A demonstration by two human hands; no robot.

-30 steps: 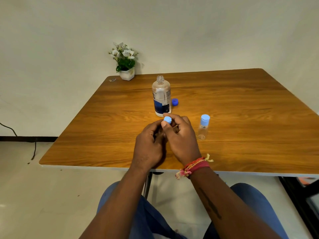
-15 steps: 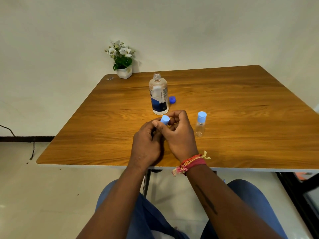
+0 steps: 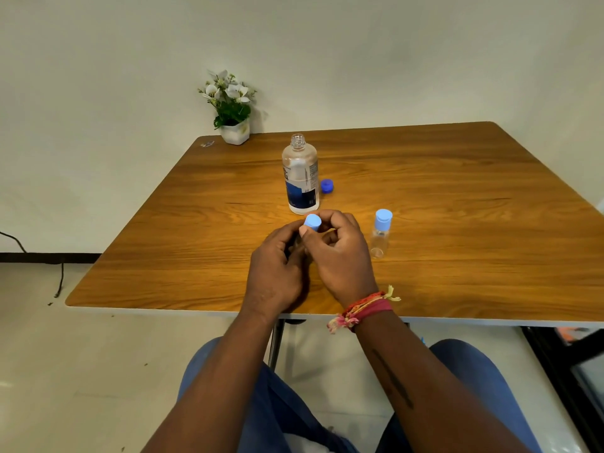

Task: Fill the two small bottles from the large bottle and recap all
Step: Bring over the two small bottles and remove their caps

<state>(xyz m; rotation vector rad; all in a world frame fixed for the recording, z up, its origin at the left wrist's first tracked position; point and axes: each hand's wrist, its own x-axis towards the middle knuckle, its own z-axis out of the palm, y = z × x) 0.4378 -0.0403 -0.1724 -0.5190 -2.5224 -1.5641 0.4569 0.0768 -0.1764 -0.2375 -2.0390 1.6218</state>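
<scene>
Wooden worktop point(image 3: 425, 191) stood against a pale wall. Near its front edge, the left hand point(image 3: 277, 266) was curled around a small bottle, mostly hidden, while the right hand point(image 3: 340, 253) pinched its light blue cap point(image 3: 312, 221). Whether that bottle was filled could not be determined. To the right stood the second small bottle point(image 3: 380, 233), capped and apparently empty. Farther back, the large bottle point(image 3: 300, 178) stood open, its dark blue cap point(image 3: 327, 186) lying just beside it. Judged progress: early; filling and all recapping seemingly remained.
</scene>
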